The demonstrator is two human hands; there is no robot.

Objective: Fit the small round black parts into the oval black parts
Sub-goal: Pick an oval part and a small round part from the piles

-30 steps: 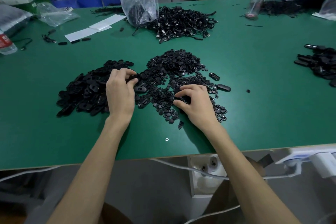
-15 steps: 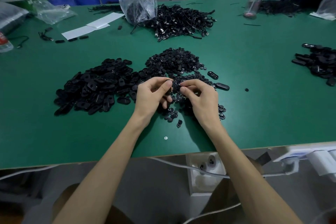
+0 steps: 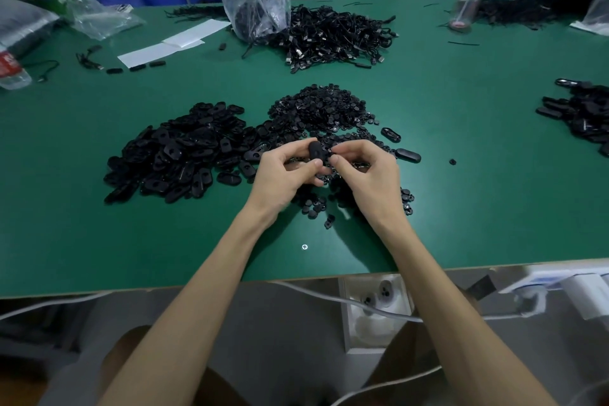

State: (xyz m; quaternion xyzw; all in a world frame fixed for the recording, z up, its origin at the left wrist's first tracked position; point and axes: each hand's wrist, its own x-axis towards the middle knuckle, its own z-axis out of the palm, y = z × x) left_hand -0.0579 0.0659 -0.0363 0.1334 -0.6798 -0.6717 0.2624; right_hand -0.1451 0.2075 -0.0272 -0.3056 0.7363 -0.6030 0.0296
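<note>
I am at the joining step. My left grip (image 3: 286,168) is closed on one oval part (image 3: 315,151), pinched between thumb and fingers and held up off the worktop (image 3: 461,181). My right grip (image 3: 365,171) is drawn in narrow against the oval's right end. Its thumb and forefinger pinch a small round part (image 3: 329,152), of which only a dark sliver shows between my fingertips. The two pieces are touching or all but touching; I cannot tell whether the round one has begun to seat.

As I judge it, the next move is a fine one. I must line the round piece up square with the opening in the oval. Then I press it home with the right thumb while the left grip braces from behind. A tilted start would likely jam it or flick it out of my fingers into the heap below.

The stock is close by. The pile of oval parts (image 3: 178,155) lies on the worktop just left of my left grip. The pile of round parts (image 3: 323,109) spreads just beyond both grips, with loose ones scattered beneath my right.
</note>
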